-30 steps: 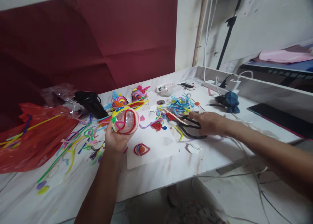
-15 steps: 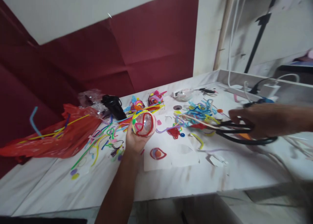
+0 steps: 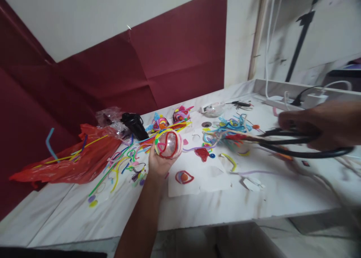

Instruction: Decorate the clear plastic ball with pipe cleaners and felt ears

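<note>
My left hand [image 3: 161, 163] is closed round the lower side of a clear plastic ball [image 3: 168, 144], trimmed with red, pink, yellow and green pipe cleaners. At the right, my blurred right hand [image 3: 335, 126] grips scissors [image 3: 284, 141] by their large black handles. Their front end points left, over the heap of pipe cleaners [image 3: 229, 126]; the blades are too smeared to make out. Below the ball, a red-edged eye-shaped piece [image 3: 184, 177] lies on white paper [image 3: 197, 190]. A red piece [image 3: 202, 154] rests further up on the same paper.
Two decorated balls, a pink one [image 3: 182, 114] and a blue-finned one [image 3: 160, 122], stand behind. At left are a red plastic bag [image 3: 81, 156], a black object [image 3: 134, 125] and scattered pipe cleaners. A clear dome [image 3: 216, 109] and a power strip [image 3: 275, 100] lie at the back right.
My right hand has shifted right and slightly up with the scissors. My left hand keeps the ball over the paper. The whole view has shifted slightly.
</note>
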